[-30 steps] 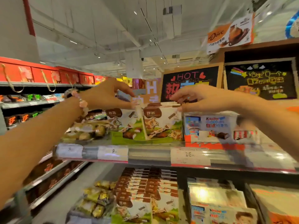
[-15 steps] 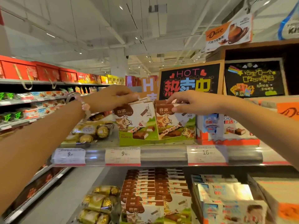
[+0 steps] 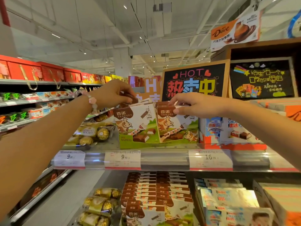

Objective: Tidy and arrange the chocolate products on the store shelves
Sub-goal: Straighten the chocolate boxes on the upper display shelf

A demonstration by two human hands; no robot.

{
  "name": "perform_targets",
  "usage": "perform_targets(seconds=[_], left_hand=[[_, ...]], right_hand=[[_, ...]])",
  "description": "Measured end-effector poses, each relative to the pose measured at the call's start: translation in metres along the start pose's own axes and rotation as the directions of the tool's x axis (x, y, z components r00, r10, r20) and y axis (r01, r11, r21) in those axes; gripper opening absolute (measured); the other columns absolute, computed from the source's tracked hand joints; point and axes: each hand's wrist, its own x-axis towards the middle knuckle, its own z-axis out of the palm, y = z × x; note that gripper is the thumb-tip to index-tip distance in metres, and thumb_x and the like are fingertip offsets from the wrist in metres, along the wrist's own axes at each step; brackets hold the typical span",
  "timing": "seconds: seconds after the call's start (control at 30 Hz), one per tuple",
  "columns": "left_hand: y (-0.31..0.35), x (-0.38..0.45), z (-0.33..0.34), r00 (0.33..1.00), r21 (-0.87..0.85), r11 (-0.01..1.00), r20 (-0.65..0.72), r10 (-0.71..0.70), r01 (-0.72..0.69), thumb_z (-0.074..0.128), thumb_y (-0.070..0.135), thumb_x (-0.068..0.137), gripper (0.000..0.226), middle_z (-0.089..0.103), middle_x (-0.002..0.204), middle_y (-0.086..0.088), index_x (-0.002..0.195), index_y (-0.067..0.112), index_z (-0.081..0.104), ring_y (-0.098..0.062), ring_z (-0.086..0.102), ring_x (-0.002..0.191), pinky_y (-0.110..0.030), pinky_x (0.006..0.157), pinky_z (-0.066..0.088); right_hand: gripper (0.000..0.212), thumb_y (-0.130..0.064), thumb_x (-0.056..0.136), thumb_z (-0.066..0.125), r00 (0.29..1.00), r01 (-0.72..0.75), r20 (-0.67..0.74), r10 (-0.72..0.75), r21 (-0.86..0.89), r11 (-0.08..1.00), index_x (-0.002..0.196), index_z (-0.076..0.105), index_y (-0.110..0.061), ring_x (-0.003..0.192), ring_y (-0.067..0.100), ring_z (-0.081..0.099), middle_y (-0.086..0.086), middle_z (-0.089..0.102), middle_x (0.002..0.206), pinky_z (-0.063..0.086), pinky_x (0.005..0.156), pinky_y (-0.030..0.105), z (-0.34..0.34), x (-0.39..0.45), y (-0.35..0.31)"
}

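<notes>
The top shelf (image 3: 162,145) carried the work. Its two rows of cow-print chocolate boxes stood in a green tray (image 3: 127,141) near the front edge — the left row (image 3: 135,121) leaned askew, the right row (image 3: 175,126) looked straighter. The gold-wrapped chocolates (image 3: 96,132) toward the shelf's left end lay loose, likely not yet tidied. The left hand (image 3: 112,93) pinched a box top in the left row with curled fingers; the right hand (image 3: 192,104) gripped the front box of the right row — squaring seemed only partly done.
</notes>
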Motion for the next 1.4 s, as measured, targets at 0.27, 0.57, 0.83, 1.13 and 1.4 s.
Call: perform_targets(seconds=[0.27,0.57,0.83,1.13,1.4], left_hand=[[-0.004,-0.011,-0.005,0.967,-0.324,0.942,-0.199,-0.157,0.087,0.058,-0.001,0.087,0.015,0.063,0.102,-0.013,0.1,0.007,0.062,-0.02,0.064,0.086,-0.018,0.067,0.056],[0.011,-0.006,0.005,0.979,-0.269,0.958,-0.152,-0.139,0.095,0.06,-0.006,0.083,0.017,0.064,0.085,-0.005,0.096,0.004,0.064,-0.013,0.063,0.075,-0.013,0.062,0.054],[0.004,-0.012,-0.002,0.996,-0.057,0.996,-0.054,-0.064,0.061,0.066,0.002,0.082,0.013,0.07,0.085,-0.004,0.09,0.01,0.07,-0.01,0.066,0.075,-0.021,0.068,0.054],[-0.001,-0.011,-0.002,0.993,0.125,0.99,0.084,-0.077,0.067,0.053,0.023,0.094,0.023,0.062,0.119,-0.003,0.111,0.018,0.067,-0.016,0.058,0.101,-0.031,0.09,0.046],[0.033,-0.026,0.004,0.897,0.042,0.999,0.441,-0.016,-0.003,0.07,0.072,0.052,0.112,0.042,0.125,0.03,0.145,0.041,0.016,0.004,0.048,0.111,-0.028,0.105,0.034]], right_hand=[[0.029,-0.026,0.096,0.049,0.999,0.017,-0.034,-0.017,-0.006,1.0,0.123,0.051,-0.016,0.095,0.014,0.059,0.002,0.059,0.112,0.047,0.073,0.018,0.002,0.002,0.003],[0.028,-0.025,0.096,0.051,1.0,0.014,-0.024,-0.014,0.009,1.0,0.123,0.051,-0.02,0.1,0.018,0.059,0.003,0.059,0.113,0.049,0.086,0.032,0.001,0.0,0.003],[0.021,-0.025,0.095,0.053,0.999,0.022,-0.046,-0.02,0.034,0.999,0.116,0.055,-0.023,0.092,0.01,0.059,-0.001,0.061,0.108,0.045,0.072,0.017,0.001,-0.001,0.001],[0.025,-0.027,0.088,0.062,0.999,0.03,-0.046,-0.026,0.102,0.994,0.112,0.059,-0.029,0.091,0.009,0.059,-0.003,0.062,0.105,0.046,0.072,0.018,0.0,-0.005,-0.003],[0.028,-0.02,0.085,0.067,0.996,0.035,-0.083,-0.027,0.098,0.995,0.11,0.06,-0.032,0.083,0.003,0.061,-0.003,0.063,0.102,0.048,0.065,0.013,-0.001,-0.004,-0.001]])
